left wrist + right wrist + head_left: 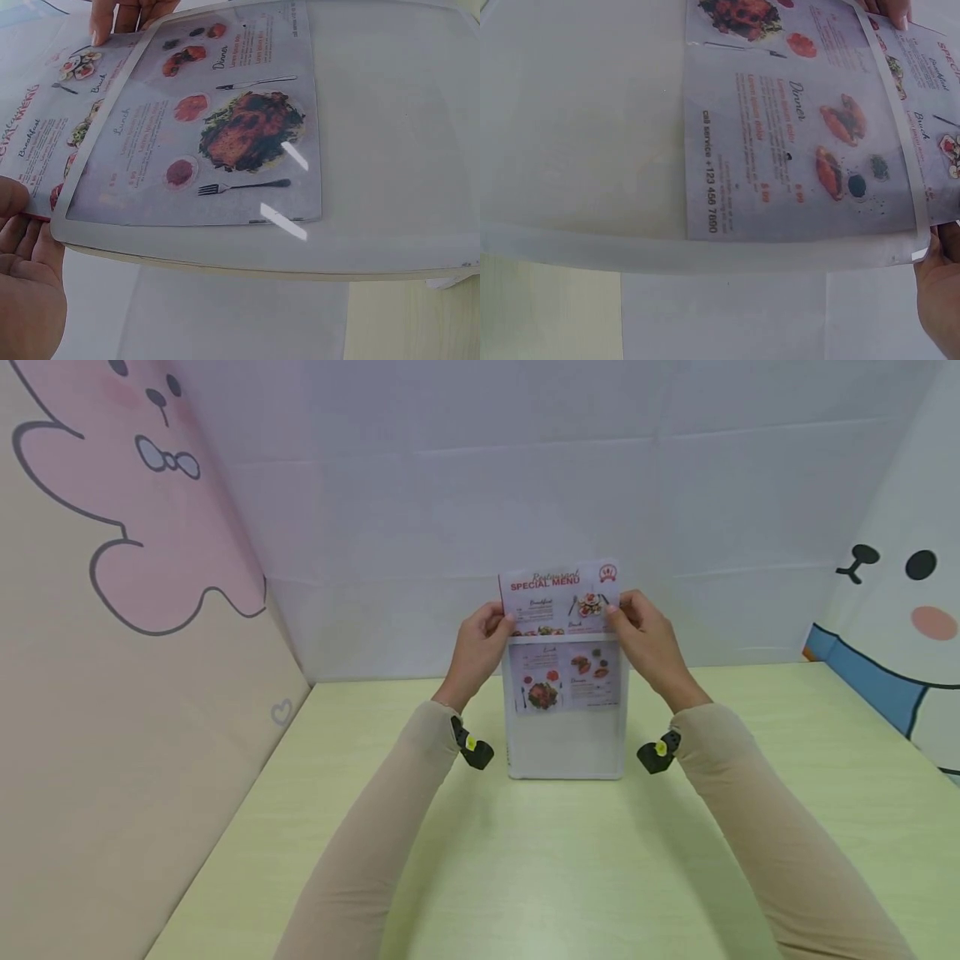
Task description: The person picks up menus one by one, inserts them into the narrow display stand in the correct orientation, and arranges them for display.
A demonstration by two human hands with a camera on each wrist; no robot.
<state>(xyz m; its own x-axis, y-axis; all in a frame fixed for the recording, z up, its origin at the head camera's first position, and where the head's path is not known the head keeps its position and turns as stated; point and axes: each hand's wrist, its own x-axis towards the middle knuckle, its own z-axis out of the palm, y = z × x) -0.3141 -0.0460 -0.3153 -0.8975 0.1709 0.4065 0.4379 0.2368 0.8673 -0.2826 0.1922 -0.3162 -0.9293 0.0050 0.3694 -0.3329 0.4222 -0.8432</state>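
A printed restaurant menu sheet stands partly inside a clear upright sign holder. Its lower half, with the lunch and dinner pictures, shows through the front panel; the "Special Menu" half sticks out above the top edge. My left hand pinches the sheet's left edge just above the holder, thumb in front. On the opposite edge my right hand pinches the sheet at about the same height. In the left wrist view, the sheet's lower edge lies partway down the holder, with bare panel beyond it.
The holder stands on a pale yellow-green table, close to a white cloth backdrop. A side panel with a pink cartoon bear rises on the left, and one with a white cartoon face on the right.
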